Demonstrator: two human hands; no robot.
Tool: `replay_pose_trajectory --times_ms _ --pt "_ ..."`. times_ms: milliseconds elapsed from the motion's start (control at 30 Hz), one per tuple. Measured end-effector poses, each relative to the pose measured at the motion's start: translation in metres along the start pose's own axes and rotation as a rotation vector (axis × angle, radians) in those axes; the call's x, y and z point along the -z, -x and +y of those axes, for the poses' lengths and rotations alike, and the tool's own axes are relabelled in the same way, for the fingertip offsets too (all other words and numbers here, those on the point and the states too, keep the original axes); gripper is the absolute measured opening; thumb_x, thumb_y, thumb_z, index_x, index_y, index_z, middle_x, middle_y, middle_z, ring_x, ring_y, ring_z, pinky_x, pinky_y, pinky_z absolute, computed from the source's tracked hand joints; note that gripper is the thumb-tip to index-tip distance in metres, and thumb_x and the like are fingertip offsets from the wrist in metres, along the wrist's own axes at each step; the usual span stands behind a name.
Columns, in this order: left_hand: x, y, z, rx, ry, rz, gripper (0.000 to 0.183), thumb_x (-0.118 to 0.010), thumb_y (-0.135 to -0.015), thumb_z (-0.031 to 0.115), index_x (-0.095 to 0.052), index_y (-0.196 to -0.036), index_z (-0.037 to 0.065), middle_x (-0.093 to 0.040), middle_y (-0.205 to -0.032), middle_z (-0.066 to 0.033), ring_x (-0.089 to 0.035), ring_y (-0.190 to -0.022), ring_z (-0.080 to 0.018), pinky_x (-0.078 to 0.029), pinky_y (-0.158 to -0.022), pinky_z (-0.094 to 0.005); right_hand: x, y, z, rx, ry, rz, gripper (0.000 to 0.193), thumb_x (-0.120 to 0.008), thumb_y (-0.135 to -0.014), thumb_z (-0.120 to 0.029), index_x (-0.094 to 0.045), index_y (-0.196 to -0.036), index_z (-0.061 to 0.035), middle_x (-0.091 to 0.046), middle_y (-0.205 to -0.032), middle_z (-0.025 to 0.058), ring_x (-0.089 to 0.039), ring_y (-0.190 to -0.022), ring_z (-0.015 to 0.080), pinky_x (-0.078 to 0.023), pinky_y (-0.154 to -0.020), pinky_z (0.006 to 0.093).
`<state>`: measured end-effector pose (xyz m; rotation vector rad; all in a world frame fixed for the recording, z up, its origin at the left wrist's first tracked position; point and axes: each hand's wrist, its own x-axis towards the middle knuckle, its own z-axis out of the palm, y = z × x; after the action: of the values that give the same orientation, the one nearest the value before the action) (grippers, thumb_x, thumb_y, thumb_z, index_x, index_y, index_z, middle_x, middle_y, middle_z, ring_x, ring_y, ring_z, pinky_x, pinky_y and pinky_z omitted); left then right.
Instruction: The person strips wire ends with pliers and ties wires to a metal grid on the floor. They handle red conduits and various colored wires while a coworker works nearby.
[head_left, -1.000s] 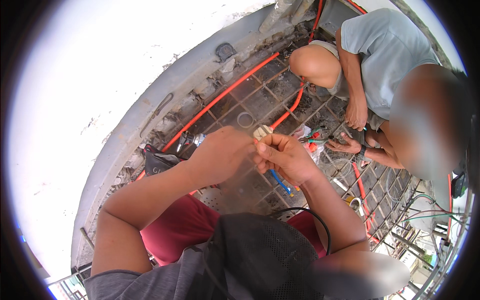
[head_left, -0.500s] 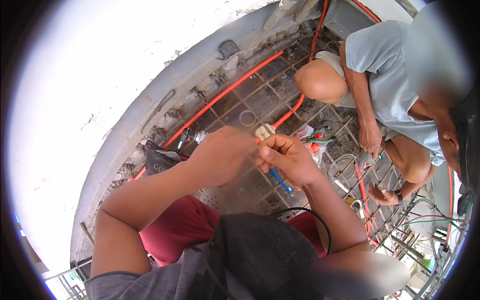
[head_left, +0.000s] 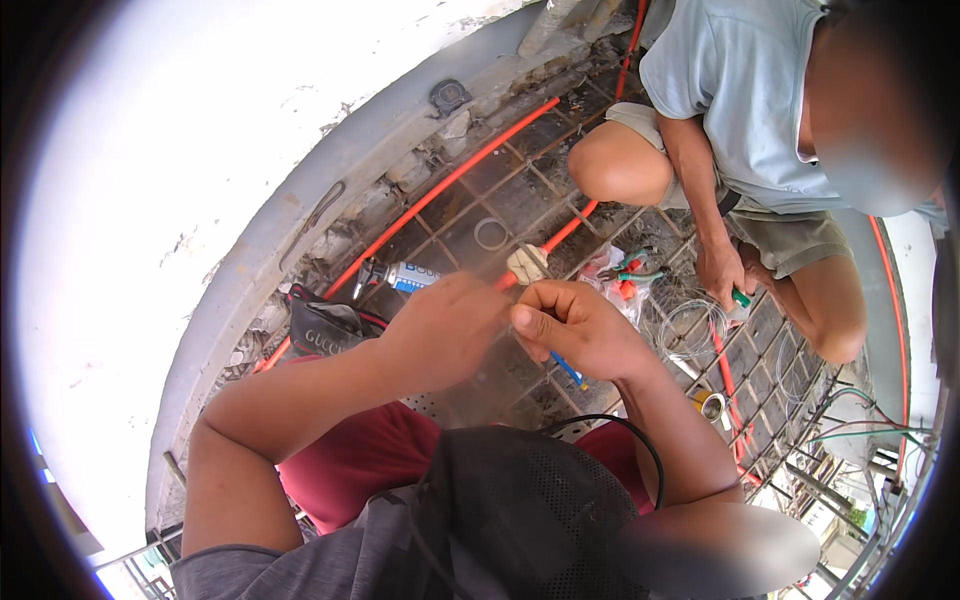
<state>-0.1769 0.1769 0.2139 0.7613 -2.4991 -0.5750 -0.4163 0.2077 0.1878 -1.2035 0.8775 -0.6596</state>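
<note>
My left hand (head_left: pixel 447 332) is closed, its fingertips smeared by motion and partly hidden. Opposite it, my right hand (head_left: pixel 583 328) pinches with thumb and forefinger; what lies between the fingers is too small to make out. A blue wire (head_left: pixel 571 371) shows just below my right hand, but I cannot tell whether that hand grips it. Just beyond both hands lies a pale junction box (head_left: pixel 527 264), with orange-red conduit (head_left: pixel 570 228) running up to it.
A rebar grid (head_left: pixel 541 178) spans the ground. Left are a spray can (head_left: pixel 412 277) and black bag (head_left: pixel 325 325); a tape measure (head_left: pixel 450 96) rests on the ledge. Pliers (head_left: pixel 637 274), coiled wire (head_left: pixel 690 328) and a yellow roll (head_left: pixel 709 404) lie right. A co-worker (head_left: pixel 735 110) squats at far right.
My hands stay close together, the left slightly lower and farther left. The spray can shows more fully. The co-worker has shifted left, bringing both hands together around something green.
</note>
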Motion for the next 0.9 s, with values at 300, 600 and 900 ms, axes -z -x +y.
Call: replay_pose_trajectory --times_ms 300,600,900 --pt "0.001 -0.003 -0.005 -0.117 -0.021 0.071 0.02 -0.076 -0.087 0.0 -0.073 -0.107 0.0 -0.069 -0.086 -0.0119 -0.066 -0.078 -0.0343 -0.054 -0.071 -0.0429 -0.002 0.011 -0.012 -0.051 0.095 -0.021 0.042 -0.065 -0.113 -0.04 -0.068 -0.097 -0.0015 -0.065 -0.08 -0.0002 -0.061 -0.074 0.0078 -0.048 -0.068 0.0267" --pt "0.007 0.003 0.001 -0.008 0.106 0.019 0.015 -0.076 -0.09 0.001 -0.076 -0.105 0.002 -0.07 -0.086 -0.0113 -0.067 -0.079 -0.0337 -0.055 -0.072 -0.0428 -0.007 0.006 -0.009 0.039 -0.05 -0.029 0.044 -0.07 -0.111 -0.033 -0.058 -0.079 -0.005 -0.051 -0.073 -0.0056 -0.041 -0.068 0.0044 -0.036 -0.062 0.0281" --pt "0.006 0.007 0.0 0.161 0.155 0.006 0.008 -0.072 -0.097 0.005 -0.075 -0.104 0.003 -0.07 -0.085 -0.015 -0.068 -0.076 -0.0373 -0.054 -0.069 -0.0446 -0.019 -0.004 -0.003 0.024 0.04 0.123 0.047 -0.07 -0.111 -0.032 -0.055 -0.075 -0.0065 -0.047 -0.071 -0.0074 -0.038 -0.068 0.0034 -0.032 -0.059 0.0279"
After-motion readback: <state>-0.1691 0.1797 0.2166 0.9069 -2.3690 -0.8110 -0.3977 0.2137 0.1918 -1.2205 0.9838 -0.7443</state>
